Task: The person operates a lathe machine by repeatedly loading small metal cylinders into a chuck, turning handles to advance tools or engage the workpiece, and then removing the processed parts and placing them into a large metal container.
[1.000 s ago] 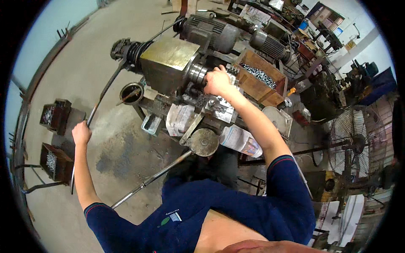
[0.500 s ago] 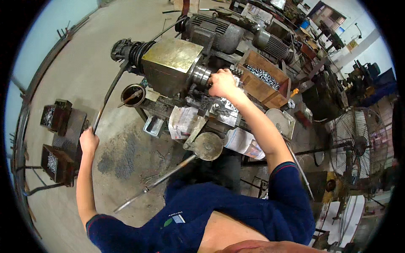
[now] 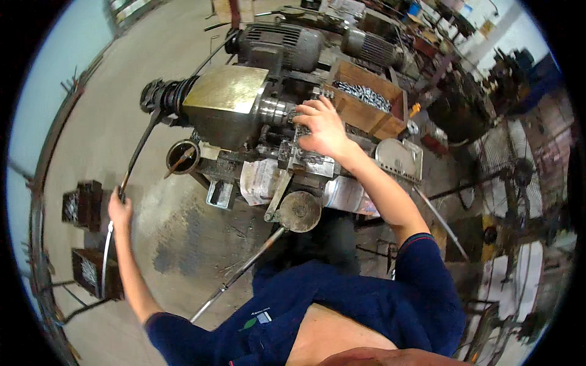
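A slim, round metal lever (image 3: 140,145) ran upward from the left hand (image 3: 120,210), which was wrapped around it. Left of the right hand (image 3: 325,129), fingers loosely spread, sat a shiny, ringed cylindrical spindle (image 3: 274,112), contact unclear; beyond stood a rough wooden box (image 3: 353,114).

The headstock (image 3: 223,88) sat left of the spindle (image 3: 274,112), with 2 motors (image 3: 281,46) behind. Right of them, metal parts (image 3: 363,94) lay in a crate (image 3: 354,117). The lever (image 3: 139,149) ran between the headstock and 2 boxes (image 3: 93,201) at far left.
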A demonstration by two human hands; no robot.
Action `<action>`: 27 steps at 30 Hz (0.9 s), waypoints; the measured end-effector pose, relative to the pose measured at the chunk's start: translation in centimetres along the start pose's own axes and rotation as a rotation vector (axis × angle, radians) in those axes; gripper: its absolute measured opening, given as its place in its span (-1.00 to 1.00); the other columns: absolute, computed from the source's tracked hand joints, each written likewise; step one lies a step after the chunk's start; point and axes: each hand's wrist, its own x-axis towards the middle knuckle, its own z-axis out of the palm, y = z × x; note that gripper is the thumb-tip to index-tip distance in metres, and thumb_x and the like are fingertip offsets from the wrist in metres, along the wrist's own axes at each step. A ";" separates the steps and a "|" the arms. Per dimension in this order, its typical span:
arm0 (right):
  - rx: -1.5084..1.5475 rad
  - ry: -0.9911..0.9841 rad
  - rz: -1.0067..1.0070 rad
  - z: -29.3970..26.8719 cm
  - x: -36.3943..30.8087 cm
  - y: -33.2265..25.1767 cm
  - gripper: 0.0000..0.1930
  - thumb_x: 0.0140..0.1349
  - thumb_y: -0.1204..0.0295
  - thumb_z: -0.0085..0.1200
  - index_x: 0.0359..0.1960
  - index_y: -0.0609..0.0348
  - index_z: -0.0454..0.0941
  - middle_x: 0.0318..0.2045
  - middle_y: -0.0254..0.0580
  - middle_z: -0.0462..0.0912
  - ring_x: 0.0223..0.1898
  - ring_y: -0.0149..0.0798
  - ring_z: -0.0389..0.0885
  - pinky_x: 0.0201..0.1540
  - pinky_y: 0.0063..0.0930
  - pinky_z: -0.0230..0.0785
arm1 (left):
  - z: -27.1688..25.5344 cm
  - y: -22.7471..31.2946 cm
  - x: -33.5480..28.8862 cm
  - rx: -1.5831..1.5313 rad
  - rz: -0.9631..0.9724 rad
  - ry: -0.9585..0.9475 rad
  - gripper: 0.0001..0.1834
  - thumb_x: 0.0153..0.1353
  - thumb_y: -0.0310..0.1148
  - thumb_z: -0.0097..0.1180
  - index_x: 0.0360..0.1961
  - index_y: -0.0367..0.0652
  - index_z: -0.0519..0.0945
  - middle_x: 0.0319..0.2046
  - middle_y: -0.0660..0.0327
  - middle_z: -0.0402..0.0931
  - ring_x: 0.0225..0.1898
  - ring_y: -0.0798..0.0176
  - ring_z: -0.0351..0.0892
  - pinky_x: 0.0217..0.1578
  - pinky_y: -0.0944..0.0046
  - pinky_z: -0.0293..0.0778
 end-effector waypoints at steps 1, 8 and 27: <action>0.052 0.077 0.007 -1.1 -1.5 0.3 -0.60 -0.34 0.33 0.11 -0.32 0.11 0.61 -0.08 -0.18 0.53 0.05 -0.11 0.36 0.21 -0.08 0.03 | -0.4 2.9 -0.5 -0.114 0.147 0.186 -0.61 -0.02 -0.46 0.01 -0.09 -0.20 0.51 -0.38 -0.03 0.54 -0.34 -0.05 0.54 -0.26 0.09 0.45; 0.095 0.061 0.406 -5.5 -17.3 5.2 -0.59 -0.33 0.42 0.09 -0.28 0.17 0.59 -0.12 -0.06 0.55 -0.06 0.01 0.42 0.03 -0.21 0.27 | 19.2 13.2 -12.5 -0.494 -0.175 -0.798 -0.51 -0.02 -0.18 0.18 -0.09 -0.24 0.49 -0.32 -0.04 0.57 -0.31 -0.04 0.58 -0.30 0.12 0.47; -0.575 -0.478 1.501 -7.9 -52.2 16.2 -0.68 -0.06 0.33 0.02 -0.21 0.11 0.48 -0.17 -0.06 0.58 -0.10 0.02 0.53 -0.01 -0.15 0.33 | 14.9 8.6 -11.4 -0.152 -0.002 -0.947 -0.62 -0.04 -0.31 0.16 -0.14 -0.17 0.56 -0.45 0.03 0.59 -0.46 0.12 0.59 -0.39 0.18 0.49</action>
